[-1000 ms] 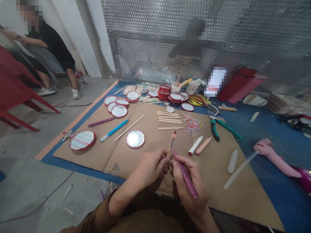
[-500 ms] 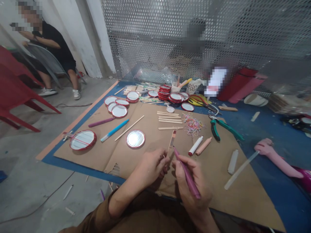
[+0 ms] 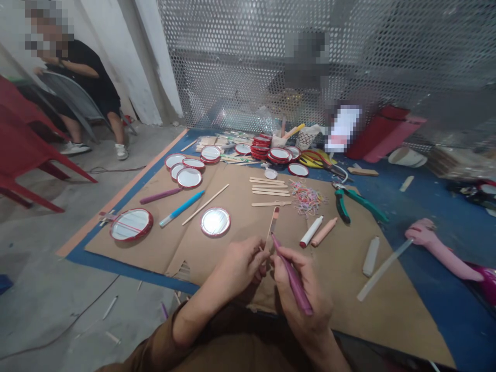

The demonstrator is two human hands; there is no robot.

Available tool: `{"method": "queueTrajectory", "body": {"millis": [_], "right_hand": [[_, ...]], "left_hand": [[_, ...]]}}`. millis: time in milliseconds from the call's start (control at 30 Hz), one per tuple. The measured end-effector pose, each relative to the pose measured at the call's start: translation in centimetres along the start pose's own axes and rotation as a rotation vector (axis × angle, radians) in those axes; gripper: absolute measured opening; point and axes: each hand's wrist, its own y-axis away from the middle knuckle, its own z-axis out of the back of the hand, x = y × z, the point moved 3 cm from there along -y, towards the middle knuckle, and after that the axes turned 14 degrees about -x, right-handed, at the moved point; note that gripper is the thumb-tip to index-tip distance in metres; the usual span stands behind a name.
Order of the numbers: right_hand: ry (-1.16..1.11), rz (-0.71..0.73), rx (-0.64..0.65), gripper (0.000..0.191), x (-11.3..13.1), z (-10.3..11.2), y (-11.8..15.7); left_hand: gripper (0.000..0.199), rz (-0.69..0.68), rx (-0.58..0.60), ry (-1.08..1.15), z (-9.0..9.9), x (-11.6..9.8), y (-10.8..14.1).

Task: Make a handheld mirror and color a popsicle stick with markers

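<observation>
My left hand [image 3: 248,259] pinches the lower end of a popsicle stick [image 3: 273,221], whose upper part carries dark red, peach and greyish bands. In my right hand [image 3: 304,289] is a purple marker [image 3: 293,279], held like a pen with its tip at the stick's edge. Just beyond lie several plain popsicle sticks [image 3: 271,191] and a heap of small coloured rubber bands [image 3: 308,198]. A white marker with a red end [image 3: 311,231] and a peach marker [image 3: 324,232] rest right of the stick. Left of my hands lies a red-rimmed round lid [image 3: 215,221].
Cardboard [image 3: 341,289] covers part of the blue table. At left are a lid with sticks across it [image 3: 132,224], a blue marker [image 3: 182,208] and a thin stick [image 3: 205,204]. Green-handled pliers [image 3: 343,204] and a pink glue gun [image 3: 437,248] lie right. A person [image 3: 89,72] sits far left.
The purple marker and my right hand have shifted slightly left, bringing the tip closer to the stick. My left hand stays about where it was, still pinching the stick.
</observation>
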Motion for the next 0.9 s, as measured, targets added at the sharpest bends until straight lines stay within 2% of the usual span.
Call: {"method": "queueTrajectory", "body": {"millis": [133,300,467,600,767,900], "right_hand": [[0.008,-0.027,-0.022,0.014,-0.17,0.09,-0.05],[-0.022,0.006,0.015,0.015,-0.05,-0.06,0.00],[0.023,-0.023,-0.018,0.014,-0.04,0.16,-0.02],[-0.009,0.004,0.023,0.015,0.16,0.08,-0.04],[0.035,-0.066,-0.013,0.015,0.04,0.22,-0.03],[-0.019,-0.030,0.024,0.014,0.20,0.04,0.02]], "left_hand": [[0.018,0.007,0.018,0.000,-0.07,0.14,-0.07],[0.015,-0.012,-0.014,-0.060,0.08,0.19,-0.06],[0.017,0.033,0.030,0.016,-0.04,0.07,0.04],[0.016,-0.015,-0.020,-0.013,0.11,-0.03,0.00],[0.017,0.072,0.051,0.081,-0.20,0.29,0.12],[0.015,-0.008,-0.020,-0.009,0.02,0.19,-0.02]]}}
